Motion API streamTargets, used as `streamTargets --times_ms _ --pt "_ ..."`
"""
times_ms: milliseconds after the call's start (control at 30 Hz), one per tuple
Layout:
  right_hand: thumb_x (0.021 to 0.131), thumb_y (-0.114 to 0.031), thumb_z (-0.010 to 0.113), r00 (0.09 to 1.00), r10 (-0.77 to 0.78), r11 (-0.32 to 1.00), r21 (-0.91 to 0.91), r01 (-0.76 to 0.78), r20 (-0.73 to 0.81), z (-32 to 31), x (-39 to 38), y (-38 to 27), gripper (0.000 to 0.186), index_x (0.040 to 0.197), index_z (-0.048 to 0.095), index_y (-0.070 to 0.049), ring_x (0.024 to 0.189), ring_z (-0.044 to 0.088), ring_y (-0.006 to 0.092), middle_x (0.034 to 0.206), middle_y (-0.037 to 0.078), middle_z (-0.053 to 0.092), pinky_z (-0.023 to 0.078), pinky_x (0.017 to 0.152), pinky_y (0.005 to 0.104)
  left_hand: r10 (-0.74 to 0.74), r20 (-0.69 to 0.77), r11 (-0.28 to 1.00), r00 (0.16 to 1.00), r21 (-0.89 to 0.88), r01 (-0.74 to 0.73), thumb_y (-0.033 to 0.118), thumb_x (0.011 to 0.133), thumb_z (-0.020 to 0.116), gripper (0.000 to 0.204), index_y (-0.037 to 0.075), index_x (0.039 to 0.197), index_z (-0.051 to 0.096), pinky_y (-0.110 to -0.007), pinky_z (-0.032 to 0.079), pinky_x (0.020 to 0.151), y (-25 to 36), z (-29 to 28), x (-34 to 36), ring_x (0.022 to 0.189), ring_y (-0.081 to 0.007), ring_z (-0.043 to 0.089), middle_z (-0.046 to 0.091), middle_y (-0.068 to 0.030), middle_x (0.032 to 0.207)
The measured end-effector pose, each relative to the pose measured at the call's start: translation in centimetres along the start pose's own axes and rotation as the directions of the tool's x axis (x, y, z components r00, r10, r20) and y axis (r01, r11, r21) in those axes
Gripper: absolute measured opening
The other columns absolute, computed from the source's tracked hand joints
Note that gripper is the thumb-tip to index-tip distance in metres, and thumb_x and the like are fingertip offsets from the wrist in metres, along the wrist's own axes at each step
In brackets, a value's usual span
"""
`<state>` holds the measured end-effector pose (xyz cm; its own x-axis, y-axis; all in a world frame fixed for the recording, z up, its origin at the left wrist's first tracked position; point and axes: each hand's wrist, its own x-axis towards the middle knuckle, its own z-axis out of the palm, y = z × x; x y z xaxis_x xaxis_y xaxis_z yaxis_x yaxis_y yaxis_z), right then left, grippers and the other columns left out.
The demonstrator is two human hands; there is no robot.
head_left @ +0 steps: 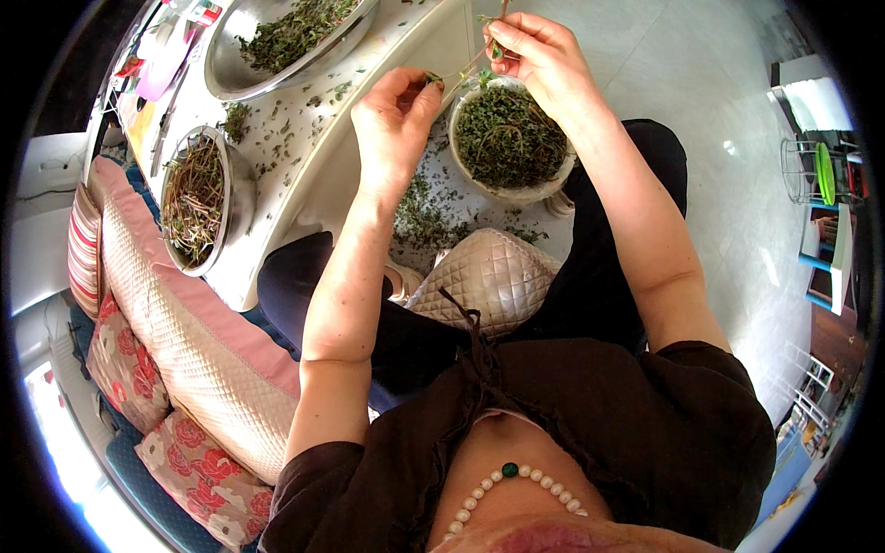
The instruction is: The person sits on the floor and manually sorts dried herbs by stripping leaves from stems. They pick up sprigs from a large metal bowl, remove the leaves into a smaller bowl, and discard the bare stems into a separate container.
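Observation:
A thin stem with small green leaves point(473, 66) is stretched between my two hands. My left hand point(403, 109) pinches its lower end, where a few leaves show at the fingertips. Farther up, my right hand point(535, 57) grips the stem between thumb and fingers, with a leafy part showing beside the thumb. Just below the hands stands a round pale bucket point(560, 175) heaped with dark green leafy sprigs point(512, 134). To the left, a steel bowl point(241, 189) holds bare brownish stems point(192, 205).
A large steel basin point(221, 69) of picked leaves point(290, 37) stands on the white table point(277, 207), among scattered leaf bits. More leaves point(426, 207) lie on the floor. A quilted cushion point(489, 276) is between my knees. A sofa point(198, 323) with flowered pillows point(203, 470) runs along the left.

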<state>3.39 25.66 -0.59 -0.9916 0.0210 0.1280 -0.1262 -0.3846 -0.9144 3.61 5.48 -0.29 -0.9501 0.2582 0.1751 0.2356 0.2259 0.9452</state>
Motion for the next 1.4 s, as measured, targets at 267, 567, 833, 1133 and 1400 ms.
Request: streamTargets --times_ms 267,567,833,1133,1400 --pt "0.087 -0.014 0.063 0.992 0.058 0.995 0.088 -0.049 -0.109 -0.3 0.1 0.7 0.015 0.095 0.065 -0.002 0.074 0.057 0.0110 0.085 0.003 0.063 0.049 0.065 0.0245 0.253 0.154 0.967 0.955 -0.072 -0.245 0.002 0.081 0.055 0.010 -0.003 0.088 0.062 -0.024 0.046 0.074 1.3 -0.1 -0.4 0.078 -0.0114 0.059 0.062 -0.0072 0.082" --pt "0.089 -0.017 0.061 0.990 0.072 0.986 0.156 -0.053 -0.118 -0.7 0.6 0.6 0.015 0.095 0.064 -0.004 0.077 0.056 0.0103 0.087 0.002 0.061 0.045 0.069 0.0247 0.039 0.219 0.993 0.975 -0.117 -0.013 0.007 0.084 0.061 0.024 -0.005 0.105 0.060 -0.029 0.045 0.085 -0.7 2.4 -0.2 0.090 -0.0146 0.060 0.064 -0.0100 0.096" --pt "0.087 -0.015 0.064 0.996 0.022 0.997 0.074 -0.016 -0.084 -0.5 0.4 1.1 0.014 0.094 0.065 -0.003 0.073 0.058 0.0108 0.086 0.003 0.063 0.049 0.067 0.0247 -0.099 0.166 0.803 0.981 -0.570 0.177 0.006 0.086 0.060 0.014 -0.003 0.097 0.062 -0.026 0.046 0.082 -0.8 2.5 0.6 0.084 -0.0143 0.060 0.065 -0.0079 0.087" --pt "0.086 -0.013 0.063 0.998 -0.005 0.999 0.042 0.007 -0.063 0.3 0.1 1.3 0.013 0.093 0.065 -0.002 0.067 0.057 0.0100 0.082 0.003 0.063 0.050 0.063 0.0241 -0.141 0.196 0.803 0.970 -0.551 0.228 0.005 0.083 0.060 0.008 -0.002 0.088 0.062 -0.027 0.048 0.079 -0.8 1.8 0.7 0.079 -0.0159 0.061 0.063 -0.0066 0.082" --pt "0.087 -0.014 0.064 0.967 -0.135 0.991 -0.009 0.136 -0.216 -0.6 0.7 0.4 0.013 0.092 0.065 -0.002 0.067 0.060 0.0105 0.079 0.003 0.064 0.050 0.063 0.0242 -0.223 0.285 0.848 0.932 -0.415 0.330 0.003 0.081 0.061 0.012 -0.003 0.090 0.060 -0.028 0.047 0.081 -0.9 1.9 0.3 0.081 -0.0158 0.061 0.063 -0.0075 0.085"
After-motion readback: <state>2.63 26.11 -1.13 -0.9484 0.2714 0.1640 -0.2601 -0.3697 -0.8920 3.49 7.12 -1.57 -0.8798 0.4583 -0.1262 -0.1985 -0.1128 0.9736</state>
